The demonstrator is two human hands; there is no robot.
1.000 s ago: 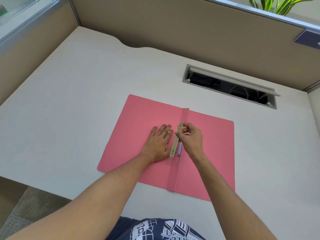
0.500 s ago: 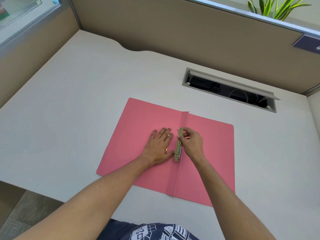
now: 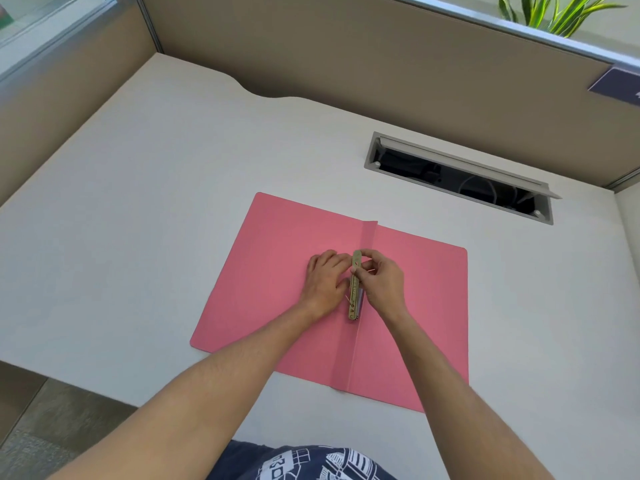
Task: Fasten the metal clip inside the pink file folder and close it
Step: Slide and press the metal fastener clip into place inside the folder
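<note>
The pink file folder [image 3: 273, 271] lies open and flat on the white desk, its spine fold running away from me down the middle. A brass-coloured metal clip [image 3: 354, 299] lies along the spine. My left hand [image 3: 323, 282] rests on the left flap with its fingers curled at the clip's upper end. My right hand [image 3: 382, 278] pinches the same upper end from the right side. The far part of the clip is hidden by my fingers.
The white desk [image 3: 138, 202] is bounded by beige partition walls at the back and left. An open cable slot [image 3: 460, 176] sits in the desk beyond the folder, at the right. A green plant [image 3: 550, 12] stands behind the partition. The desk's near edge runs under my forearms.
The clip went from tilted to lying straight along the spine. My left fingers went from flat on the flap to curled at the clip's upper end.
</note>
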